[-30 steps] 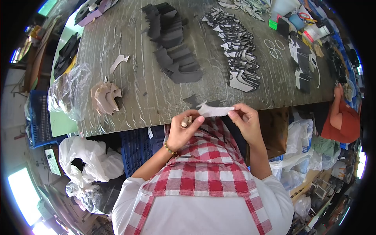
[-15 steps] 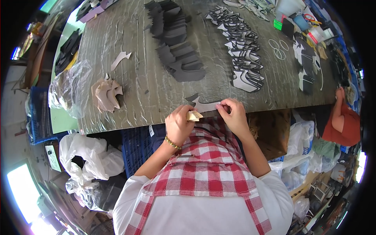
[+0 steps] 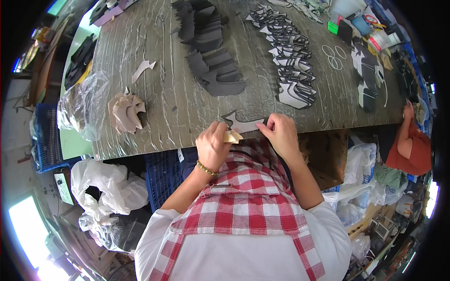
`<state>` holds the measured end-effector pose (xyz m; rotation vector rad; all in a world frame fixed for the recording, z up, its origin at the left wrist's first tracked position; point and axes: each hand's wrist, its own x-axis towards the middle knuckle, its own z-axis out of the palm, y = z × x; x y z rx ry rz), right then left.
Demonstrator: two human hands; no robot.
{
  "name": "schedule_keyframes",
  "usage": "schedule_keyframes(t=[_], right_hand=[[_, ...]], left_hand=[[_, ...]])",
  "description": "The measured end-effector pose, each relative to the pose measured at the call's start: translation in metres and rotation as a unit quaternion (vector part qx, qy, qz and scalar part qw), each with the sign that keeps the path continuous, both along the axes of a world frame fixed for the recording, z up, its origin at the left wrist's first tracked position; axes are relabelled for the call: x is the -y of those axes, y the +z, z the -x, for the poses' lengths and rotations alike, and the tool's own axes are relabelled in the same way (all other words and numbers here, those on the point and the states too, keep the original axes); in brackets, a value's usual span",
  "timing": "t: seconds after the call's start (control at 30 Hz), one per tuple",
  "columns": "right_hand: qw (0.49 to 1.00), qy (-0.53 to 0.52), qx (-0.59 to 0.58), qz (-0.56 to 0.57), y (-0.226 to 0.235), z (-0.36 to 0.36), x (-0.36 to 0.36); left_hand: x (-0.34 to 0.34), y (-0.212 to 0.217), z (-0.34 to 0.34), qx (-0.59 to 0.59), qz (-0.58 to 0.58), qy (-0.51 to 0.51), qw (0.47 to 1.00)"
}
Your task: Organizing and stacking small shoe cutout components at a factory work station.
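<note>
At the table's near edge lies a pale, curved cut-out piece on top of a dark grey piece of similar shape, whose dark rim shows along the upper side. My left hand is closed around a small folded cream-yellow pad, its fingertips by the left end of the pale piece. My right hand pinches the right end of the layered pieces between thumb and forefinger. A pile of loose beige cut-outs rests to the left, with a single one beyond it.
Stacked dark grey pieces and a row of pale-topped dark pieces stretch away across the table. White rings lie at right, near bottles and tools. Plastic bags hang below the left edge. Another person's arm is at far right.
The pale piece has shifted slightly upward and now covers more of the dark piece's left tip. My right fingers have curled in a little; my left hand still holds the pad.
</note>
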<state>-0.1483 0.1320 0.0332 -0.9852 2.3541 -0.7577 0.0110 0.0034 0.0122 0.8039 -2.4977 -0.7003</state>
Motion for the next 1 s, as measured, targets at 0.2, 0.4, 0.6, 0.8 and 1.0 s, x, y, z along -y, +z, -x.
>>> schedule_keyframes(t=[0.2, 0.4, 0.6, 0.8, 1.0], right_hand=[[0.988, 0.056, -0.065, 0.129, 0.001, -0.001, 0.003], [0.976, 0.11, -0.109, 0.153, -0.004, 0.007, -0.002], [0.961, -0.001, -0.252, 0.114, 0.002, 0.055, -0.036], [0.97, -0.011, -0.027, 0.239, 0.034, 0.033, -0.018], [0.954, 0.1, 0.212, 0.185, 0.029, 0.008, -0.006]], left_hand=[[0.001, -0.002, -0.002, -0.01, 0.09, -0.084, 0.992], [0.0, 0.005, 0.002, 0.035, 0.047, -0.079, 0.995], [0.026, 0.017, -0.012, -0.059, -0.581, -0.17, 0.794], [0.003, 0.027, 0.009, -0.087, -0.747, -0.194, 0.63], [-0.001, 0.016, 0.011, -0.024, -0.673, -0.203, 0.711]])
